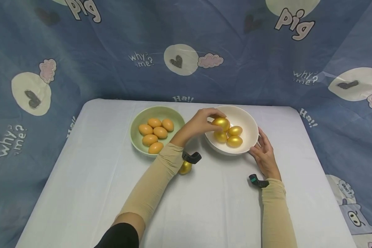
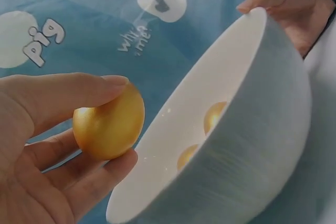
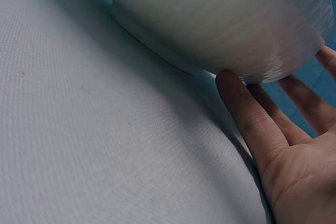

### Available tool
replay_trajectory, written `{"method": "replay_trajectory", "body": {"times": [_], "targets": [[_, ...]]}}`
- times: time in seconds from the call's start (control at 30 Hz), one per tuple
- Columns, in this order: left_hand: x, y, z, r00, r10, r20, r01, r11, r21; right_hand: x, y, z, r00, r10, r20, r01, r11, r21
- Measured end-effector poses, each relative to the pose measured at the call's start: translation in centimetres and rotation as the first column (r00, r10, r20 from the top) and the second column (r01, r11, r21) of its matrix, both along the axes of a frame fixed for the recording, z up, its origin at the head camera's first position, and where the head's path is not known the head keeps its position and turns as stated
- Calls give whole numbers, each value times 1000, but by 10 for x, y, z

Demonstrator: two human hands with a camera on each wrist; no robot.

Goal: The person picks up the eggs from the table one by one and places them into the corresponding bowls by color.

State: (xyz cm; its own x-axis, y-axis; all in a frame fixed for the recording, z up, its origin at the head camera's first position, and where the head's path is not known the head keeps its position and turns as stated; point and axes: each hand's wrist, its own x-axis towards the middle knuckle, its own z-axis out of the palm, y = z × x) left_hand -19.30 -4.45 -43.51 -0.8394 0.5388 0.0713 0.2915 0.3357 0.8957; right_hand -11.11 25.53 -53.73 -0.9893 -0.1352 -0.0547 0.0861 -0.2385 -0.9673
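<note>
With thumb and fingers, my left hand (image 1: 204,121) pinches a golden egg (image 2: 109,121) over the left part of the white bowl (image 1: 249,137). Inside that bowl lie three other golden eggs (image 1: 234,141). My right hand (image 1: 265,156) rests against the bowl's right side; in the right wrist view its fairly straight fingers (image 3: 252,116) touch the outer wall. Another golden egg (image 1: 185,167) is on the table, partly hidden behind my left wrist. To the left stands a green bowl (image 1: 136,139) holding several orange-brown eggs (image 1: 160,132), partly covered by my left forearm.
A white cloth (image 1: 204,206) covers the table under both bowls. Behind it hangs a blue printed curtain (image 1: 127,75). Black wrist cameras sit on both wrists, the left one (image 1: 192,157) close to the loose golden egg.
</note>
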Motion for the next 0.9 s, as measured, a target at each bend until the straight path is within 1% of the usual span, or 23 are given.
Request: {"method": "replay_trajectory", "body": {"times": [0.2,0.43,0.6,0.67,0.73,0.8,0.9], "targets": [[-22,14,0,1000,-18,-17,16,997,-77,1,0,1,1000,-2,6,2,1000,-4],[-44,30,0,997,-70,-26,65,985,-157,-1,1,-1,1000,6,4,-6,1000,-10],[-56,44,-1,996,-86,19,88,976,-201,-2,1,-2,1000,12,-4,-12,1000,-15],[-59,50,-2,995,-86,52,95,970,-223,-2,1,-2,1000,14,-6,-14,1000,-16],[-62,56,-3,994,-91,62,104,959,-264,-2,1,-2,1000,13,-4,-13,1000,-16],[-64,63,-4,993,-101,60,115,942,-317,-2,1,-2,1000,13,1,-12,1000,-20],[-66,72,-3,991,-127,49,136,908,-396,-2,1,-1,1000,14,8,-14,1000,-27]]}}
